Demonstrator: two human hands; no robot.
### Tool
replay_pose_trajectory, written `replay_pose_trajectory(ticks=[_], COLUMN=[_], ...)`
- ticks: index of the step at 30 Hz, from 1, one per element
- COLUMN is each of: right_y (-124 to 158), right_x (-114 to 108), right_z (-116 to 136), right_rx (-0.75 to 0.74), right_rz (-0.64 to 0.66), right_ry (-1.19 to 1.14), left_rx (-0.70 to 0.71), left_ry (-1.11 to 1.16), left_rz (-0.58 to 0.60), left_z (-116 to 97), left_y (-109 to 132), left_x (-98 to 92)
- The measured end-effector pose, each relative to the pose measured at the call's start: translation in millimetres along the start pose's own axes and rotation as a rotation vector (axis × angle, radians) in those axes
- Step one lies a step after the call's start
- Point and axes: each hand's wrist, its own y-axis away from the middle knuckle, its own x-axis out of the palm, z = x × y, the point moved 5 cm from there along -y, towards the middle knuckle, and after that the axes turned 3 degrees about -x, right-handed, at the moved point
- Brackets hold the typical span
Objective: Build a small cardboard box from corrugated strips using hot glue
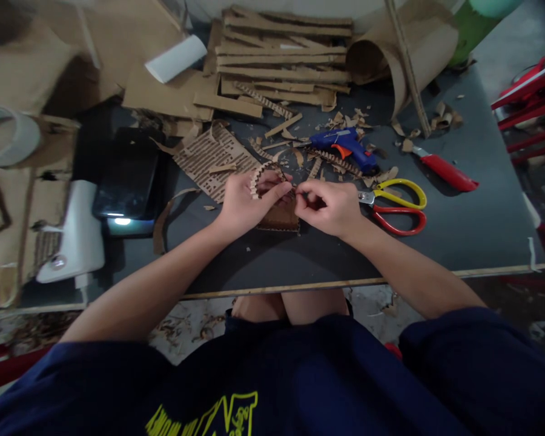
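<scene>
My left hand [249, 198] grips a curved strip of corrugated cardboard [257, 180], its ridged edge arching up between thumb and fingers. Close beside it, my right hand [329, 204] has its fingers curled, with thumb and forefinger pinched at the strip's right end. What lies exactly between those fingertips is too small to make out. Below both hands, a small brown cardboard piece [279, 217] with a ridged lower edge rests on the dark table. A sheet with exposed corrugation [215, 158] lies behind my left hand.
Right of my hands lie scissors [402, 209] with yellow and red handles and a red-handled knife [449, 172]. A blue glue gun [345, 145] sits behind, among scraps. Cardboard strips [284, 57] are stacked at the back. Leftward are a black phone-like device [128, 172] and a tape roll [16, 136].
</scene>
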Motion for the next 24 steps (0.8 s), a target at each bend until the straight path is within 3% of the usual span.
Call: replay_pose_trajectory(ticks=[10,17,24], right_y=[-1.6,-0.9,-0.4], right_x=[0.8,3.8,2.4], right_z=[0.7,-1.8,-0.1], right_rx=[-0.094,-0.055,-0.039], right_rz=[0.105,0.201,0.121], right_ry=[0.076,0.034,-0.014], left_rx=[-0.102,-0.137,-0.095], left_ry=[0.094,0.042,0.035], left_rz=[0.09,0.203,0.196], left_z=[10.2,7.6,1.7], left_y=[-6.8,-9.1,-7.4], left_x=[0.3,1.8,0.7])
